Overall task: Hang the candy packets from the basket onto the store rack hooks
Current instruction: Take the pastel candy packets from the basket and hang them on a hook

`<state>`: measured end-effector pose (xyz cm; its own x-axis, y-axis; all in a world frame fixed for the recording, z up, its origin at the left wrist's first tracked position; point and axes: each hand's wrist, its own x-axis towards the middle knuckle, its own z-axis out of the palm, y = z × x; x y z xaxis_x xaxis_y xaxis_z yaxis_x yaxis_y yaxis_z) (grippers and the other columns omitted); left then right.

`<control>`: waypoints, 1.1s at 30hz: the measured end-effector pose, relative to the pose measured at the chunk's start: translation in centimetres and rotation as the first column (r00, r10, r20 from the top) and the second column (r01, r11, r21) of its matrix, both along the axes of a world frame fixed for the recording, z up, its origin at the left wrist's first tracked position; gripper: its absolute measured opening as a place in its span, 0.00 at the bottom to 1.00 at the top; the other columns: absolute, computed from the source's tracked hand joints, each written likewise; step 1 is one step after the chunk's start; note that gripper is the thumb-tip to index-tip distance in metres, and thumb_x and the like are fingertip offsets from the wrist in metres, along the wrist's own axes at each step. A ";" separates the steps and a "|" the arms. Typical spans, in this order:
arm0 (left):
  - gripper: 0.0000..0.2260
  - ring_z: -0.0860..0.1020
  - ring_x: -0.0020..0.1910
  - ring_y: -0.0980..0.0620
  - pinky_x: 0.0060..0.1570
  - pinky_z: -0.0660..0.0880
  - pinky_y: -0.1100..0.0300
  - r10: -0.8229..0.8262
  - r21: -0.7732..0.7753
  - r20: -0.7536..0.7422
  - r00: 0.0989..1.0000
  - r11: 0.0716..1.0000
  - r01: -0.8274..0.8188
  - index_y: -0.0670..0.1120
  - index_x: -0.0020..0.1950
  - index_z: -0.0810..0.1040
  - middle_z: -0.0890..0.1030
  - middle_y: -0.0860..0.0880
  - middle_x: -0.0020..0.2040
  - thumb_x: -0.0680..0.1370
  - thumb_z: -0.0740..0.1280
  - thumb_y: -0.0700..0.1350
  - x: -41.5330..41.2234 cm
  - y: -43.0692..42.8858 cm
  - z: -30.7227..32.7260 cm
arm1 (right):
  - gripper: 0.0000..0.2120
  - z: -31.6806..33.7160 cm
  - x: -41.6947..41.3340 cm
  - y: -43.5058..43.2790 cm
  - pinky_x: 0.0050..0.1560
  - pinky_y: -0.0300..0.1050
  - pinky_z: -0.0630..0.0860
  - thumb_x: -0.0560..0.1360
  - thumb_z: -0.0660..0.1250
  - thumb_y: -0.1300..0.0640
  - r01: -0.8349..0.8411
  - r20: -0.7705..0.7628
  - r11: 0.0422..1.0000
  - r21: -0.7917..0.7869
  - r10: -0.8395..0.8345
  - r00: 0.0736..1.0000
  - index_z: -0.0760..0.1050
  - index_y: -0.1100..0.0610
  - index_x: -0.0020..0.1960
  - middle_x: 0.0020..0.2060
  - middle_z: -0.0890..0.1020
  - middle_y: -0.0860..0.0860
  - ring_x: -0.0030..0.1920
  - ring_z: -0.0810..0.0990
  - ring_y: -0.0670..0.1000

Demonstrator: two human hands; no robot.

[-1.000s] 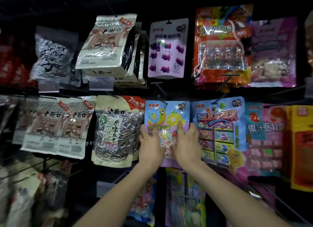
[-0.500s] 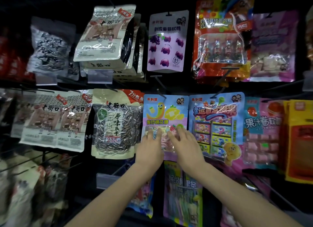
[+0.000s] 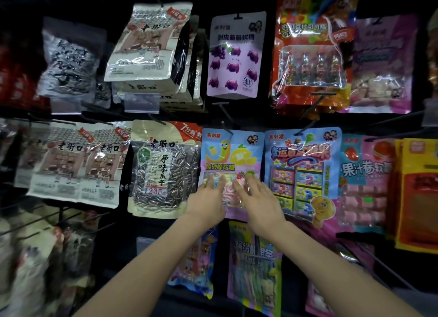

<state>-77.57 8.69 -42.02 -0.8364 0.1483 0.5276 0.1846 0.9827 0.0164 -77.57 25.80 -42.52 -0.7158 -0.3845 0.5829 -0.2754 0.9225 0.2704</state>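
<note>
"Looking at the packet (image 3: 231,160), where does it sit?"

"On the rack's middle row, between the seed bag (image 3: 163,170) and the blue packet (image 3: 302,172); its top is up at the hook (image 3: 227,128); whether the hole is fully over the hook's tip I cannot tell."

"And the grips?"

"Left grip (image 3: 208,198) and right grip (image 3: 258,198) are both open; fingers straight and spread, laid flat on the packet's clear lower part; neither pinches anything."

"What could go wrong?"

"I judge the hanging nearly done, so the risk lies in letting go; if the hole is only just on the tip, drawing the palms away could tug the packet forward and drop it; a flat press cannot catch a slipping bag. Pushing too hard may swing the bottom back and tip the top off the hook; sliding sideways could knock the blue packet, which hangs just beside this one; the soft sweets inside may also get squashed."

"The basket?"

"Not in view; how many packets are left I cannot say."
</note>
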 end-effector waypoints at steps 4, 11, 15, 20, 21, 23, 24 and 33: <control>0.34 0.65 0.78 0.36 0.68 0.72 0.41 -0.012 -0.007 0.036 0.999 1.000 0.013 0.49 0.85 0.52 0.48 0.38 0.84 0.83 0.65 0.51 1.5 0.0 0.2 | 0.49 0.0 1.1 -0.1 0.81 0.56 0.53 0.76 0.73 0.62 0.019 0.002 1.000 0.024 -0.019 1.000 0.43 0.53 0.84 0.83 0.45 0.60 0.83 0.44 0.62; 0.39 0.61 0.80 0.37 0.70 0.69 0.40 0.011 -0.010 0.003 1.000 1.000 -0.011 0.54 0.85 0.46 0.40 0.42 0.84 0.81 0.66 0.49 1.3 -0.2 -1.9 | 0.47 0.1 1.3 -0.4 0.77 0.54 0.62 0.73 0.76 0.59 0.021 -0.010 0.999 0.027 -0.020 1.000 0.51 0.55 0.83 0.80 0.55 0.59 0.81 0.54 0.60; 0.40 0.61 0.80 0.37 0.71 0.69 0.40 0.005 0.000 0.026 1.000 1.000 -0.005 0.55 0.85 0.44 0.42 0.43 0.85 0.80 0.66 0.48 0.2 -0.2 -2.1 | 0.49 0.4 0.8 -0.1 0.76 0.54 0.62 0.73 0.76 0.60 0.022 0.013 0.998 0.056 -0.023 1.000 0.50 0.53 0.84 0.79 0.58 0.57 0.81 0.55 0.59; 0.39 0.56 0.82 0.40 0.72 0.67 0.40 0.003 -0.018 0.037 0.999 1.000 -0.003 0.55 0.86 0.44 0.43 0.43 0.85 0.81 0.65 0.48 0.7 -0.4 -1.6 | 0.47 0.5 0.9 -0.1 0.74 0.53 0.63 0.74 0.74 0.60 0.024 0.013 0.998 0.060 -0.025 1.000 0.50 0.53 0.84 0.77 0.60 0.56 0.79 0.57 0.59; 0.39 0.56 0.82 0.40 0.72 0.67 0.40 0.006 -0.024 0.037 0.999 1.000 -0.005 0.55 0.86 0.45 0.44 0.43 0.85 0.81 0.65 0.48 0.9 -0.5 -1.5 | 0.46 0.5 1.0 -0.2 0.75 0.53 0.63 0.74 0.74 0.60 0.023 0.008 0.998 0.052 -0.023 1.000 0.51 0.53 0.84 0.78 0.60 0.57 0.79 0.57 0.59; 0.38 0.57 0.81 0.39 0.72 0.66 0.41 0.008 -0.028 0.029 1.000 1.000 -0.007 0.54 0.86 0.46 0.46 0.43 0.85 0.82 0.65 0.48 1.4 -0.6 -1.4 | 0.43 0.4 1.3 -0.4 0.75 0.54 0.63 0.75 0.72 0.61 0.015 0.001 0.999 0.030 -0.015 1.000 0.53 0.54 0.83 0.78 0.60 0.58 0.80 0.57 0.60; 0.37 0.58 0.81 0.39 0.72 0.66 0.41 0.007 -0.028 0.022 1.000 1.000 -0.007 0.54 0.86 0.47 0.47 0.42 0.85 0.82 0.65 0.49 1.6 -0.6 -1.4 | 0.42 0.4 1.4 -0.5 0.75 0.54 0.63 0.75 0.72 0.61 0.010 -0.002 1.000 0.017 -0.010 1.000 0.54 0.54 0.83 0.78 0.60 0.58 0.80 0.58 0.60; 0.32 0.63 0.78 0.39 0.71 0.68 0.41 -0.009 -0.006 0.026 1.000 1.000 0.009 0.52 0.83 0.58 0.57 0.43 0.81 0.80 0.66 0.55 4.0 -0.7 -0.5 | 0.31 0.8 3.9 -1.1 0.75 0.56 0.63 0.76 0.69 0.61 -0.023 -0.018 0.995 -0.098 0.022 1.000 0.65 0.56 0.78 0.77 0.63 0.60 0.80 0.57 0.61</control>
<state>-73.61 7.94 -42.54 -0.8486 0.1591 0.5045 0.1930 0.9811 0.0153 -73.69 24.69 -41.73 -0.6973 -0.3407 0.6306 -0.2923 0.9385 0.1838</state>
